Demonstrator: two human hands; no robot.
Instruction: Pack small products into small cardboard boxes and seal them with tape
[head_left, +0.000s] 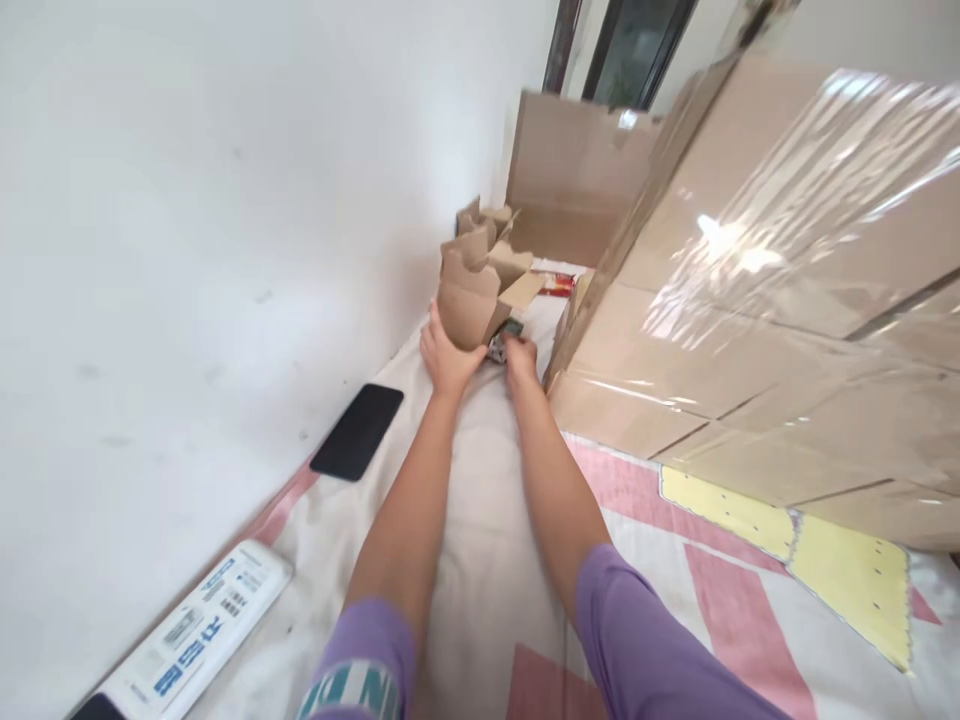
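A small open cardboard box [466, 298] with its flaps sticking up sits on the cloth by the wall. My left hand [448, 358] grips its near end, with fingers along the left side and the thumb across the front. Close to the box's right corner, my right hand [520, 358] is closed on a small grey-and-dark patterned object [499, 345]. Its kind cannot be made out, as my fingers partly cover it. Behind the near box stands more torn-edged cardboard [484, 218].
A large taped cardboard carton [750, 300] rises close on my right. Another cardboard panel [577, 175] stands at the back, with a red packet [556, 284] before it. Along the white wall [187, 250] lie a black phone [358, 432] and a white labelled package [202, 630].
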